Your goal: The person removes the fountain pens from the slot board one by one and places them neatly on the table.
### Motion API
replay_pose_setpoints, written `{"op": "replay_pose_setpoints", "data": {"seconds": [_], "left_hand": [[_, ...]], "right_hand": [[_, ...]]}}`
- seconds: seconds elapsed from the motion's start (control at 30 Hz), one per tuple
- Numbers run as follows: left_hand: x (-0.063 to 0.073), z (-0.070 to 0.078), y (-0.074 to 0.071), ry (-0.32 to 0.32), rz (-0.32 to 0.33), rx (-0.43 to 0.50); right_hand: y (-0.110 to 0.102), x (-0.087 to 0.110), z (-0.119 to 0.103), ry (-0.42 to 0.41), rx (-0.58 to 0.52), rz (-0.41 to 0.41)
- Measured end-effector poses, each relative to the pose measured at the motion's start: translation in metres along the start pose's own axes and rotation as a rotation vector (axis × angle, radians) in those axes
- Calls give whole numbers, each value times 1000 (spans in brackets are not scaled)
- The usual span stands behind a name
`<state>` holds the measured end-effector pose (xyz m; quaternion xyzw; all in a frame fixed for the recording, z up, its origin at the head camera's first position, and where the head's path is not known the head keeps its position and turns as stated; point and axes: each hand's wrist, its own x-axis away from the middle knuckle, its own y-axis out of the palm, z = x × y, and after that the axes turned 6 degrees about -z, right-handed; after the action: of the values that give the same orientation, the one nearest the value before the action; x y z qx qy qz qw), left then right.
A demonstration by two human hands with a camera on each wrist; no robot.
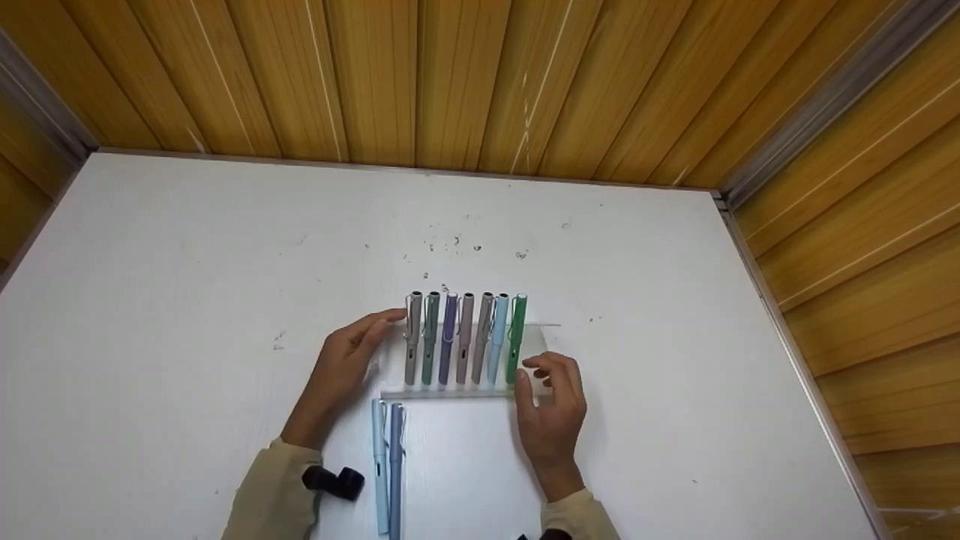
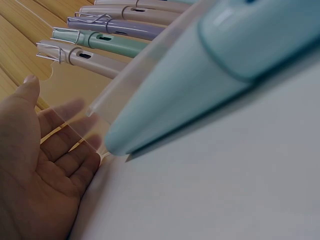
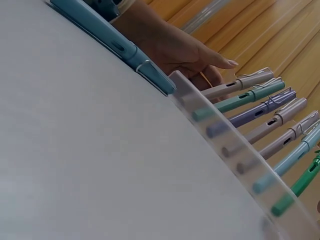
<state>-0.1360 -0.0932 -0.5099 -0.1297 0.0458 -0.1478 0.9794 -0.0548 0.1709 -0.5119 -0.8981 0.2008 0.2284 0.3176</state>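
Observation:
A clear stand point(image 1: 450, 394) holds several clipped pens in a slanted row. From left to right they are a grey pen point(image 1: 413, 337), a dark green one, a purple one, two greyish ones, a light blue one and a green pen point(image 1: 517, 337). My left hand point(image 1: 345, 360) is at the stand's left side; in the left wrist view its fingers point(image 2: 65, 135) show through the clear panel, thumb apart from them. Beside the green pen, at the stand's right end, is my right hand point(image 1: 553, 409), fingers loosely bent with nothing between thumb and fingers.
Two loose pens, one light blue point(image 1: 381, 472) and one darker blue point(image 1: 396, 465), lie on the white table point(image 1: 187, 300) in front of the stand's left end. Wood-patterned walls point(image 1: 450, 82) rise behind the table and on its right.

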Motion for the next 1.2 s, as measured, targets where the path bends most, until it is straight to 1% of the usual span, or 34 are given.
{"op": "replay_pose_setpoints", "data": {"seconds": [0.07, 0.13, 0.23, 0.3, 0.53, 0.63, 0.77, 0.9, 1.03, 1.2], "left_hand": [[0, 0, 0, 0, 0, -4], [1, 0, 0, 0, 2, -8], [1, 0, 0, 2, 4, -12], [1, 0, 1, 2, 2, -11], [0, -3, 0, 5, -6, 1], [0, -5, 0, 7, -6, -5], [0, -5, -1, 7, -4, -12], [0, -4, -1, 2, -3, -6], [0, -4, -1, -1, -1, -9], [0, -4, -1, 5, -1, -18]], "right_hand": [[-1, -3, 3, 36, -24, 15], [-1, -7, 7, 50, -47, 18], [-2, -12, 13, 94, -114, -16], [-2, -15, 15, 133, -163, -55], [-6, -25, 19, 343, -374, -253], [-8, -28, 19, 396, -440, -313], [-11, -30, 20, 432, -494, -386], [-12, -30, 22, 447, -518, -432], [-12, -30, 23, 437, -524, -449], [-12, -29, 24, 436, -518, -446]]}}
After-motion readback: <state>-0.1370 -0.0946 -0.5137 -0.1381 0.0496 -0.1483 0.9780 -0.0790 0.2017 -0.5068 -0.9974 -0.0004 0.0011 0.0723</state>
